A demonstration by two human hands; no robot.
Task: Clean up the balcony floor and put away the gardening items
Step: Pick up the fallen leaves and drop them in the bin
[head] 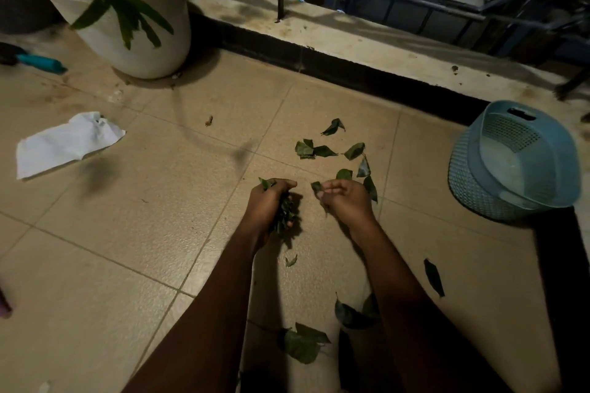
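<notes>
Head view: the left hand [271,204] is clenched round a bunch of leaves [286,217], low over the tiled floor [127,233]. Just to its right, the right hand [348,201] pinches a single leaf [316,186] at its fingertips. Scattered leaves [319,150] lie just beyond both hands, and more lie nearer, between and beside the forearms. The blue basket [472,191] sits tipped on the floor, well right of the hands. Far left are a white sheet [67,143], a plant pot [134,41] and a teal-handled tool [40,61].
</notes>
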